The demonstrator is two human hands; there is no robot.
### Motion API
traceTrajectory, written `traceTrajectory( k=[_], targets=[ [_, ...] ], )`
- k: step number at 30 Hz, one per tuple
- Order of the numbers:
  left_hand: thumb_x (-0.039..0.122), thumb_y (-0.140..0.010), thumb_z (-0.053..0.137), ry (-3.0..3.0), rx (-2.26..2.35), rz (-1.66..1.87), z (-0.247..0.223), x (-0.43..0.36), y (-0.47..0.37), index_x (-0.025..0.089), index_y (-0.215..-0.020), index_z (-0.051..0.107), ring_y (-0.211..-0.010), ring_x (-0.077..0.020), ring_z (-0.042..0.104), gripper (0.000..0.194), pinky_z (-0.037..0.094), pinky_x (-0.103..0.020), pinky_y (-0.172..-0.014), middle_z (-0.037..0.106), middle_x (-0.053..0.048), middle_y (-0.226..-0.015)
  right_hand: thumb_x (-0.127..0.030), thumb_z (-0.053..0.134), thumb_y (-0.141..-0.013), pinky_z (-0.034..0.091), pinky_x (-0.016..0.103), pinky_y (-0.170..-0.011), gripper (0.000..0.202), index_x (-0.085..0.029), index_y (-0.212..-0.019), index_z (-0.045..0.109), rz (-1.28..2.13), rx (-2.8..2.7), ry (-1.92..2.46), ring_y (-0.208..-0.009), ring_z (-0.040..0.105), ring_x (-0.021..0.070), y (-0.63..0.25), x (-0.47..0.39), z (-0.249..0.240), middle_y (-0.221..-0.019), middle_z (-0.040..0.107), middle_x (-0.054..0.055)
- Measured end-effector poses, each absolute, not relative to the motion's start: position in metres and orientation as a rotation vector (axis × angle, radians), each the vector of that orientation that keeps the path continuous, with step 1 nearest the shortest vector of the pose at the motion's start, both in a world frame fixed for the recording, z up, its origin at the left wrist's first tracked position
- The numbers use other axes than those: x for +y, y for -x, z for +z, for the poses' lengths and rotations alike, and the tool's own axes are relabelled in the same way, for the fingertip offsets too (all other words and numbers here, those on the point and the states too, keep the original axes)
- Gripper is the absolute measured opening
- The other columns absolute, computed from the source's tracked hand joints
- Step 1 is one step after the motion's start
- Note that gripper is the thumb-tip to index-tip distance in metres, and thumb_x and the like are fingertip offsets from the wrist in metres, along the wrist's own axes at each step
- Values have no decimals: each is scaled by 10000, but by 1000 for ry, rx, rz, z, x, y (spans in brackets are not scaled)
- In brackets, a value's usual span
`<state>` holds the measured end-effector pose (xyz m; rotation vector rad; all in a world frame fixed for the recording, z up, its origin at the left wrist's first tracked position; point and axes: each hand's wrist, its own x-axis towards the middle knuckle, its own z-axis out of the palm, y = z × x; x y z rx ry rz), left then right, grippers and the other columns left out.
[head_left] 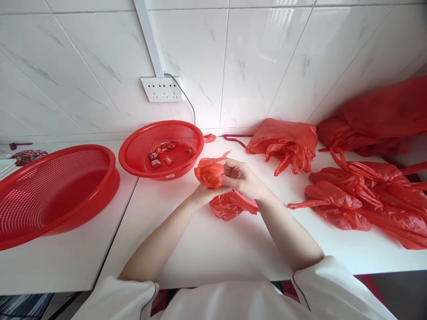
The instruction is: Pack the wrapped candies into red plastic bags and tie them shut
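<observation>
Above the white table, a red plastic bag [209, 172] is gathered into a loose bundle between my two hands. My left hand [206, 194] is under it and grips it from below, most of its fingers hidden behind the plastic. The fingers of my right hand [237, 176] are closed on the bag's right side, thumb and fingers pinching it. Directly below my hands another crumpled red plastic bag [230, 206] lies on the table. A red perforated basket [140, 166] stands just to the left, with several small wrapped candies [168, 159] in its bottom.
A larger red basket [111, 178] stands at the far left. Filled red bags [283, 138] and a pile of tied red bags [363, 195] lie to the right. A power socket [162, 89] with a cable is on the tiled wall.
</observation>
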<state>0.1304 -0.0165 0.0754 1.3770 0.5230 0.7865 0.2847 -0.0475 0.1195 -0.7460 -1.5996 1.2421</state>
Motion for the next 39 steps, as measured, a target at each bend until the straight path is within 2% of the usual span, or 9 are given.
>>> traceTrajectory(
  k=[4, 10, 14, 17, 21, 26, 31, 35, 39],
  targets=[
    [415, -764, 707, -1033, 777, 910, 63, -7, -131, 206, -926, 683, -1009, -243, 637, 266, 455, -387, -935, 696, -55, -1008, -393, 619, -837, 482, 428, -959, 357, -264, -1165, 562, 927, -1817, 1054, -1087, 596, 225, -308, -53, 131, -1209, 601, 60],
    [460, -729, 718, -738, 730, 1044, 54, 9, -119, 167, -677, 527, -868, -214, 673, 354, 473, -398, -887, 697, -39, -837, -513, 745, -670, 441, 516, -946, 554, -325, -1177, 625, 844, -2385, 1642, -1382, 288, 406, -354, -47, 119, -1531, 307, 80],
    [442, -709, 745, -639, 708, 1099, 60, 13, -115, 176, -662, 471, -871, -190, 671, 384, 476, -378, -890, 685, -23, -800, -420, 713, -710, 492, 349, -676, 340, -259, -1010, 700, 927, -2422, 1863, -999, 615, 307, -360, -28, 98, -1152, 633, 105],
    [395, -710, 761, -568, 620, 1138, 69, 15, -111, 177, -655, 472, -778, -149, 657, 366, 489, -347, -878, 616, 24, -675, -486, 609, -802, 368, 279, -505, 299, -209, -697, 651, 960, -2262, 1797, -605, 549, 168, -372, -21, 100, -687, 600, 27],
    [350, -801, 695, -525, 496, 1195, 82, 15, -105, 179, -641, 476, -610, -89, 593, 320, 513, -275, -812, 468, 73, -508, -484, 687, -758, 377, 268, -554, 323, -194, -686, 565, 1068, -1844, 1363, -607, 491, 122, -386, -24, 111, -679, 553, -18],
    [437, -904, 534, -625, 453, 988, 85, 10, -100, 174, -713, 544, -327, -46, 217, 325, 400, -181, -463, 151, 113, -405, -284, 754, -732, 397, 245, -592, 339, -200, -674, 430, 1069, -1435, 917, -629, 476, 96, -367, -19, 106, -654, 479, -52],
    [638, -722, 654, -859, 448, 584, 85, 1, -103, 164, -964, 596, -493, -75, 405, 536, 417, -236, -538, 418, 53, -605, -177, 662, -794, 463, 270, -664, 149, -210, -849, 528, 955, -1547, 809, -741, 564, 125, -338, -24, 108, -817, 590, -5],
    [403, -600, 845, -1335, 471, 385, 89, -10, -109, 203, -1093, 566, -851, -177, 573, 600, 470, -317, -772, 587, -30, -900, -65, 543, -810, 490, 284, -715, 195, -209, -932, 591, 753, -1890, 842, -761, 588, 127, -313, -39, 111, -883, 641, 10],
    [302, -715, 758, -1736, 752, 413, 91, -21, -114, 197, -1049, 608, -1043, -254, 571, 381, 462, -393, -877, 619, -72, -1058, -22, 475, -797, 483, 343, -831, 311, -218, -989, 622, 459, -2169, 812, -895, 598, 167, -289, -50, 111, -962, 673, 30]
  ],
)
